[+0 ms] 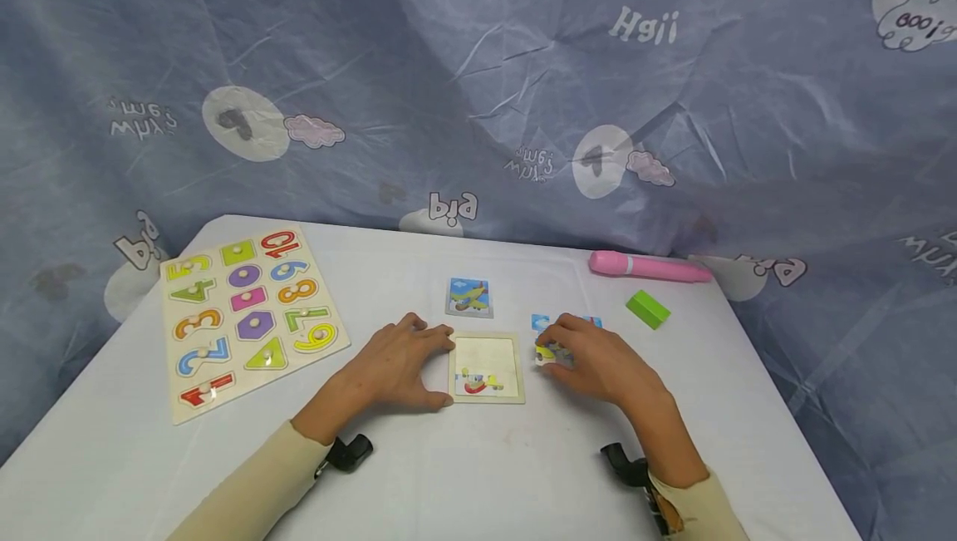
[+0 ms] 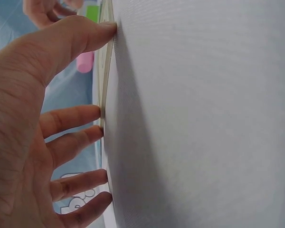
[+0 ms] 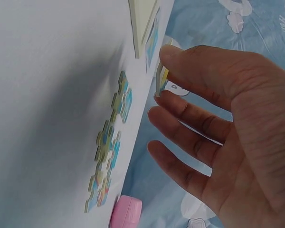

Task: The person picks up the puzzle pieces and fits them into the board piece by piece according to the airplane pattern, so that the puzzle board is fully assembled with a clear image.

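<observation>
A small wooden puzzle frame lies at mid-table, with a picture piece of a red and yellow vehicle set along its bottom side. My left hand rests at the frame's left edge, thumb at the near corner, fingers spread and fairly straight. Just right of the frame, my right hand pinches a yellow-printed jigsaw piece between thumb and forefinger, raised off the table in the right wrist view. Several loose jigsaw pieces lie on the table beside that hand, mostly hidden by it in the head view.
Behind the frame lies a square airplane picture. A wooden number board takes up the left side. Toward the back right are a green block and a pink pen-shaped object. A printed blue cloth hangs behind the table.
</observation>
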Demonstrator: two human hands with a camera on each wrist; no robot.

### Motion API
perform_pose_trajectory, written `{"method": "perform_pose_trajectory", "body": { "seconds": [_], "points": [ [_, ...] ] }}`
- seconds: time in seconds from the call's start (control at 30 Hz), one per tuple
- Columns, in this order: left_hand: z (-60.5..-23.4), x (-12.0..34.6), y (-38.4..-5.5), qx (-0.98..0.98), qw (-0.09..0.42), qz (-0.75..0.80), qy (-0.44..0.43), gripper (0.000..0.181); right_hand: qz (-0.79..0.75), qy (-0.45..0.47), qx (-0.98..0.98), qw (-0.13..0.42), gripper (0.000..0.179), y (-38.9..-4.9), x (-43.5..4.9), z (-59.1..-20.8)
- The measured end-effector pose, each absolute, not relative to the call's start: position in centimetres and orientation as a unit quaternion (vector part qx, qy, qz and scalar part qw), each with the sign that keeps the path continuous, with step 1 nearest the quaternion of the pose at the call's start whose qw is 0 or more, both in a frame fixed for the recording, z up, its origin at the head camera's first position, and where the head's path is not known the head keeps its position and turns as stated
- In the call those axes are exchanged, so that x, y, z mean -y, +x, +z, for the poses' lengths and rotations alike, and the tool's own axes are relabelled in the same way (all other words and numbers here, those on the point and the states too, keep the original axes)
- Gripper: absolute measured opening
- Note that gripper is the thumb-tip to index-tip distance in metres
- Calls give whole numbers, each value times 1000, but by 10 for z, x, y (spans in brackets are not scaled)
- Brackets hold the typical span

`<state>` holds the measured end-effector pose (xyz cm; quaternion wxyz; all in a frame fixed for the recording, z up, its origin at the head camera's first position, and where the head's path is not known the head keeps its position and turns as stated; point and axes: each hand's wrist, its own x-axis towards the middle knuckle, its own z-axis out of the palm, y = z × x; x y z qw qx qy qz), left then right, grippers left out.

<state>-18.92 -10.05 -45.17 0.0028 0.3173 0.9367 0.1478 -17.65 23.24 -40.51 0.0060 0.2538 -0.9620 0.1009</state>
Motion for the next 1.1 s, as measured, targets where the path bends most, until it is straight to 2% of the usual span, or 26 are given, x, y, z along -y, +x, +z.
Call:
{"method": "perform_pose_trajectory", "body": {
  "seconds": [1.1],
  "points": [
    [-451, 100, -189, -938, 13, 150, 311, 74, 103, 291, 950, -35, 32, -178, -197, -417]
  ]
}}
